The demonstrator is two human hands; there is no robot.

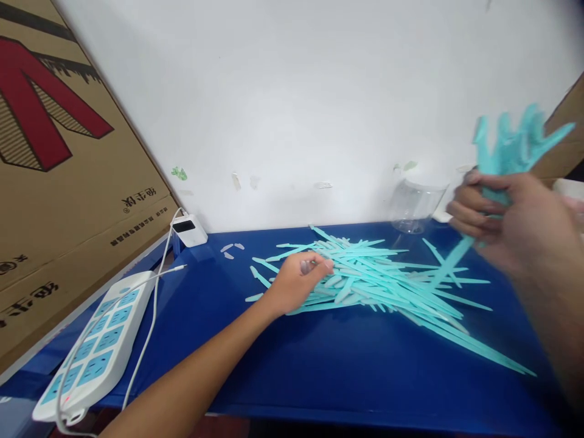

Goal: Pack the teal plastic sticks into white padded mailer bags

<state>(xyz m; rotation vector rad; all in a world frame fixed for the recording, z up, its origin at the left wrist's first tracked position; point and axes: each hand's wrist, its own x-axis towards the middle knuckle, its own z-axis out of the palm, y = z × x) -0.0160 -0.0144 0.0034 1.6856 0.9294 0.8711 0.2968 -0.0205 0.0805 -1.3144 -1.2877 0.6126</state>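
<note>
One bundle of turquoise sticks (506,149), clamped in the raised right hand (502,213). One pile of matching sticks (387,277) lies on the blue bench (328,365). Left hand (298,283) at the pile's left part, fingers curled; whether gripping, cannot tell.

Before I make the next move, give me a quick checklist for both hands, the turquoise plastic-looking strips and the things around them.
1. Right hand gripping its raised bunch of turquoise plastic-looking strips: ok, fingers closed round it.
2. Left hand at the loose pile of turquoise strips: ok, at its left side.
3. Left hand holding a strip: cannot tell; its fingers hide this.
4. Piled strips aligned: not ok, they cross at many angles.
5. Clear, round plastic jar upright: ok, near the white wall.
6. Long white power strip with blue sockets apart from the pile: ok.
</note>
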